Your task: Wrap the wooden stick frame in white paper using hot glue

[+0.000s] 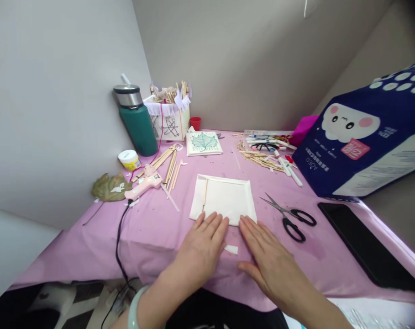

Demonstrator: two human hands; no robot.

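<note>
A white paper square (224,196) lies on the pink tablecloth (91,249), with a thin wooden stick along its left side and folded-looking edges. My left hand (202,242) rests flat, its fingertips on the near edge of the square. My right hand (269,256) lies flat on the cloth, its fingertips touching the square's near right corner. Neither hand holds anything. A small white paper scrap (231,249) sits on the cloth between my hands.
Black scissors (291,219) lie right of the square, near a black tablet (366,242). To the left are a pink glue gun (147,183) with a black cord, loose sticks, and a dried leaf (109,188). A large blue package (361,132) stands at the right.
</note>
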